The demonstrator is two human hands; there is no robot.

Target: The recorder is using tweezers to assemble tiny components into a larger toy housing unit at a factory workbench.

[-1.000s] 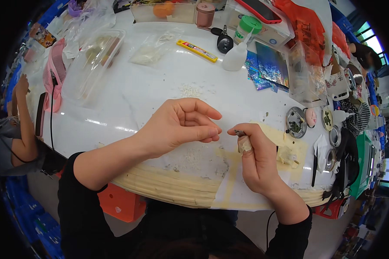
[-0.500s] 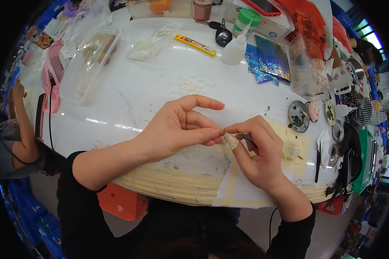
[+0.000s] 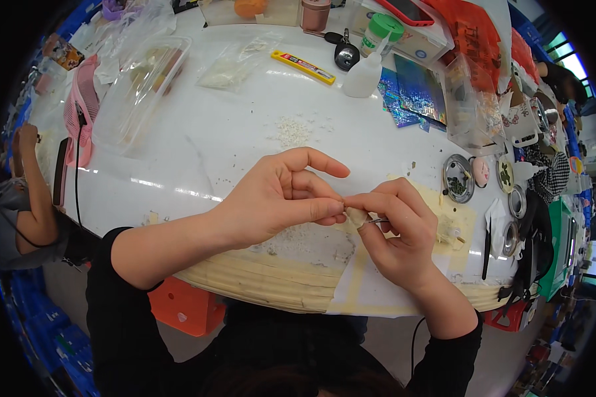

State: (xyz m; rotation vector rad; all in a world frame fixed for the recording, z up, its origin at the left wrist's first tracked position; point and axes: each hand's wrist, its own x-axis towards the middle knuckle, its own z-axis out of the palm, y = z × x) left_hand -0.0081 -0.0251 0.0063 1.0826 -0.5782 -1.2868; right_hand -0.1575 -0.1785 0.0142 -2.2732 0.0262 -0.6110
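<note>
Over the near part of the white table, my two hands meet fingertip to fingertip. My left hand (image 3: 281,192) pinches something too small to make out between its thumb and a finger, with its index finger stretched out above. My right hand (image 3: 404,228) has a pale wrap on its thumb and touches the same spot with thumb and index fingertips. A small metal tool (image 3: 379,220) pokes out between its thumb and fingers; its kind is mostly hidden. Beyond my hands lies a scatter of small white beads (image 3: 294,132), with more white bits (image 3: 295,241) beneath them.
Farther off are a yellow knife-like packet (image 3: 303,67), a white squeeze bottle (image 3: 363,76) and shiny blue sheets (image 3: 414,89). To the right sit a round metal dish (image 3: 458,178) and black tweezers (image 3: 488,248). A clear plastic box (image 3: 142,92) lies left. Another person's arm (image 3: 38,192) shows at far left.
My fingertips stay together, with the right thumb and fingers slightly shifted. The metal tool now lies at a different angle and shows more. The whole view has shifted slightly.
</note>
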